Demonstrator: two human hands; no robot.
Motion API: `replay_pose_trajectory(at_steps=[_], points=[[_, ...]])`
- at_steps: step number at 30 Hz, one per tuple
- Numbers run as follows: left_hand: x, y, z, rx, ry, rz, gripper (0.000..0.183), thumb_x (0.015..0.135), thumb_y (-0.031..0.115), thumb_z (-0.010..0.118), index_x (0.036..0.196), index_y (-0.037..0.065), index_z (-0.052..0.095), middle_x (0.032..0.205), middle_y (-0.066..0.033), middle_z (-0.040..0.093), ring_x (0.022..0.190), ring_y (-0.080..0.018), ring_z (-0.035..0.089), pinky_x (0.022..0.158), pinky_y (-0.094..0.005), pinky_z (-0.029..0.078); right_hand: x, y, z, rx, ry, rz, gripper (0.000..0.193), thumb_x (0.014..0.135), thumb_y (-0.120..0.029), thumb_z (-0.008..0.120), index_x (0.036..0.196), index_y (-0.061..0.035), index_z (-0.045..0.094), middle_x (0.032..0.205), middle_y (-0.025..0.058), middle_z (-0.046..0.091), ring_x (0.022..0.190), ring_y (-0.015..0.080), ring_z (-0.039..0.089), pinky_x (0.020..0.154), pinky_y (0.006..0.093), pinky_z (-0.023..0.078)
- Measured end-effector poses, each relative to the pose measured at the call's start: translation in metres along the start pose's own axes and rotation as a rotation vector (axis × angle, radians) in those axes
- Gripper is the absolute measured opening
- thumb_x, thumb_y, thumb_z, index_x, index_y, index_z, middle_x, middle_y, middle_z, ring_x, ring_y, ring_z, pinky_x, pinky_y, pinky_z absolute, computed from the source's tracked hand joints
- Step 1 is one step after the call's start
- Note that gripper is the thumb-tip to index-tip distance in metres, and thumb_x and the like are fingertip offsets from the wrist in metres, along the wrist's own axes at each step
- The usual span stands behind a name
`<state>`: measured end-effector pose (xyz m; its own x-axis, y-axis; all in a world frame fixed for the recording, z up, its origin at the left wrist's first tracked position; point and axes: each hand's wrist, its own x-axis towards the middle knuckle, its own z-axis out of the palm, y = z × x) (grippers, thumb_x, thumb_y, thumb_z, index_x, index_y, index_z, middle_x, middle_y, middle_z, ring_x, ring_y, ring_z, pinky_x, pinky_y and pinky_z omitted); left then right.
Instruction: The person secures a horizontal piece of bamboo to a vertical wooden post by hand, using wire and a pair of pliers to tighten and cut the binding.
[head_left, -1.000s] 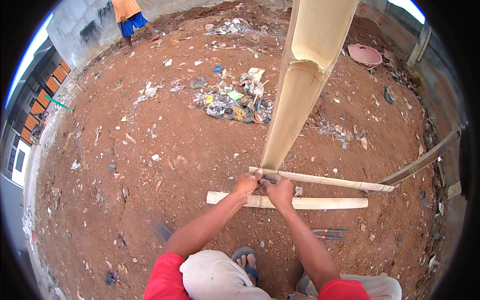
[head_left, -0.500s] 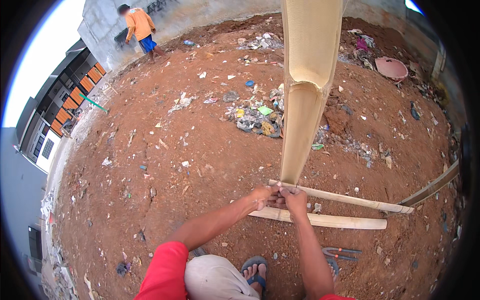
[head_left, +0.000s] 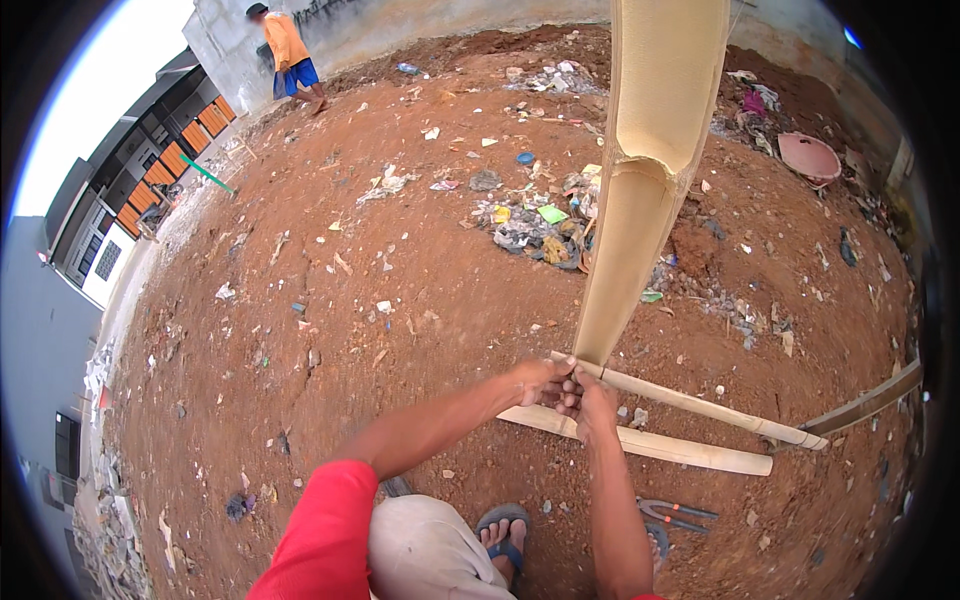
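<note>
A tall split bamboo post (head_left: 655, 190), hollow side toward me, rises from the spot where my hands work. A thin bamboo strip (head_left: 715, 403) crosses at its foot and runs off to the right. My left hand (head_left: 545, 383) and my right hand (head_left: 597, 402) meet at this crossing, fingers closed and thumbs pinched close together. Whatever sits between the fingertips is too small to make out. Just below them, a second bamboo strip (head_left: 690, 452) lies roughly alongside the first. By my right foot is a cutter or pincer tool (head_left: 678, 512) with dark, orange-marked handles.
Scraps of litter (head_left: 540, 225) are strewn over the reddish soil. A pink basin (head_left: 809, 158) lies at the far right, a darker bamboo length (head_left: 875, 402) at the right edge. Far left, a person in an orange shirt (head_left: 286, 42) walks near a grey wall (head_left: 350, 38).
My view has shifted, so the post stands farther right and leans more. Both hands stay at the crossing, their fingers slightly rearranged. The distant person has taken a step.
</note>
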<state>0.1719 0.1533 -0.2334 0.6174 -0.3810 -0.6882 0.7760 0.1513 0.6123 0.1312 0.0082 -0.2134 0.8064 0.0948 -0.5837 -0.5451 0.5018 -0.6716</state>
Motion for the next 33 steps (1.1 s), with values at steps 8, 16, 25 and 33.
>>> replay_pose_trajectory(at_steps=[8, 16, 25, 33], points=[[0.005, -0.001, 0.012, -0.066, 0.053, 0.054, 0.032, 0.099, 0.03, 0.052, 0.113, 0.001, 0.056, 0.104, -0.0117, 0.064, 0.094, -0.0245, 0.062, 0.087, -0.0405, 0.051, 0.02, 0.029, -0.012, -0.145, 0.044, -0.224, 0.017, 0.094, -0.016, 0.061, 0.082, -0.0036, 0.061, 0.065, 0.0017, 0.058, 0.053, 0.0088, 0.051, 0.045, 0.0255, 0.045], [0.018, -0.007, 0.003, -0.093, 0.078, 0.087, 0.034, 0.098, 0.027, 0.056, 0.116, -0.002, 0.055, 0.118, -0.018, 0.062, 0.113, -0.0311, 0.058, 0.095, -0.0419, 0.046, 0.014, 0.047, 0.0, -0.696, 0.444, -0.908, 0.011, 0.087, -0.013, 0.067, 0.091, -0.0021, 0.067, 0.083, 0.0139, 0.064, 0.072, 0.0272, 0.063, 0.066, 0.038, 0.049], [0.025, -0.007, 0.003, -0.1, 0.091, 0.072, 0.027, 0.096, 0.024, 0.059, 0.11, 0.001, 0.058, 0.104, -0.0123, 0.064, 0.097, -0.0271, 0.061, 0.084, -0.0406, 0.048, 0.007, 0.036, -0.004, -1.229, 0.464, -1.283, 0.012, 0.081, -0.011, 0.068, 0.091, -0.0042, 0.067, 0.085, 0.0122, 0.061, 0.078, 0.0324, 0.059, 0.07, 0.0436, 0.047], [0.03, -0.004, -0.002, -0.123, 0.157, 0.018, 0.018, 0.095, 0.022, 0.059, 0.099, 0.005, 0.062, 0.086, -0.0076, 0.063, 0.071, -0.0213, 0.057, 0.061, -0.0337, 0.045, -0.007, 0.015, 0.01, -1.446, 0.404, -1.087, 0.015, 0.081, -0.017, 0.069, 0.081, -0.0014, 0.068, 0.08, 0.0155, 0.063, 0.075, 0.0344, 0.062, 0.067, 0.0458, 0.05]])
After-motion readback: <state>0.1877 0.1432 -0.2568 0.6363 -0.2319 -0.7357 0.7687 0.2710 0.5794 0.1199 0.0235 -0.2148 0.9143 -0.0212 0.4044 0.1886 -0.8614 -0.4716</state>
